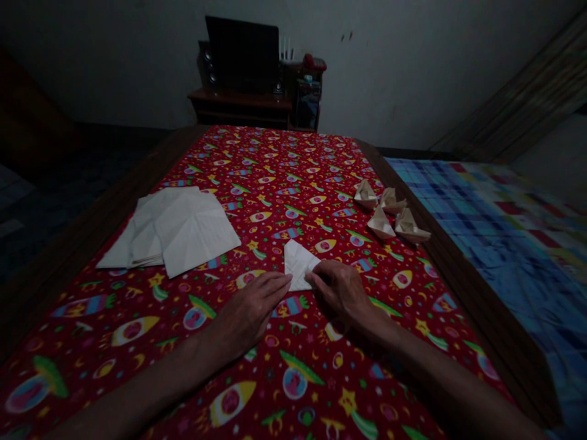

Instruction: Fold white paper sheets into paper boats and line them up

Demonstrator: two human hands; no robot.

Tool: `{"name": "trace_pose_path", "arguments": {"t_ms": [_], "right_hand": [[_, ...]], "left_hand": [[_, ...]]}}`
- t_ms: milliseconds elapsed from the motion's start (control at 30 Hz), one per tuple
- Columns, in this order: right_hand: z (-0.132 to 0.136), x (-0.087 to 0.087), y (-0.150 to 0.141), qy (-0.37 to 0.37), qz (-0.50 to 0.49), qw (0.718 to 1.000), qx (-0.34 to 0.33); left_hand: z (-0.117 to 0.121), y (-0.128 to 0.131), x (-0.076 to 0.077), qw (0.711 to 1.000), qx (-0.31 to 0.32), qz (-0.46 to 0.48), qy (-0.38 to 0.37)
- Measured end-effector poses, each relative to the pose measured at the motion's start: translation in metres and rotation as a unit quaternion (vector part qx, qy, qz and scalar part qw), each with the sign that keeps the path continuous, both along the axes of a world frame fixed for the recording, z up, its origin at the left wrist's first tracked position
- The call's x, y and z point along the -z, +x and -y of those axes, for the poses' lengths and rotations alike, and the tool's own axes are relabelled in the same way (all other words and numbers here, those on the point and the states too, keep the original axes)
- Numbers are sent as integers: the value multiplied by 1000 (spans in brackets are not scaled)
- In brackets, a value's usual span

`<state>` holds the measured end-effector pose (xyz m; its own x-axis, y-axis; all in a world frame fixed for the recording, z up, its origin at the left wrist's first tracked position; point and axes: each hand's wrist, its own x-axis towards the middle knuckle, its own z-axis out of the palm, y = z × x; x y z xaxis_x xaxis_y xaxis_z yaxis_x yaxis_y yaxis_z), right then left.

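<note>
A small piece of folded white paper lies on the red patterned cloth in front of me, with a pointed top and a straight lower edge. At its lower left corner, the fingertips of my left hand are pressed together on the paper; the thumb is mostly hidden. My right hand pinches the paper's right side between thumb and bent fingers. Off to the left is a stack of creased white paper sheets, several of them overlapping.
Several folded paper boats stand grouped near the table's right edge. The red tablecloth covers the wooden table. A bed with a blue checked sheet is on the right. Beyond the far end, a black screen rests on a low cabinet.
</note>
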<state>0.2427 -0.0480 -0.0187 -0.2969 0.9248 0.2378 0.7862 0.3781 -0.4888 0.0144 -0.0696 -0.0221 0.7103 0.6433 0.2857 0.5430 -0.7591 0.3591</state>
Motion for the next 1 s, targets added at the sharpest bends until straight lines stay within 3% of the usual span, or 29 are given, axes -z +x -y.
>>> {"name": "trace_pose_path", "arguments": {"t_ms": [1000], "right_hand": [[2,-2,-6,34,62,997,30]], "left_hand": [[3,6,3,996,3,-74,42]]}}
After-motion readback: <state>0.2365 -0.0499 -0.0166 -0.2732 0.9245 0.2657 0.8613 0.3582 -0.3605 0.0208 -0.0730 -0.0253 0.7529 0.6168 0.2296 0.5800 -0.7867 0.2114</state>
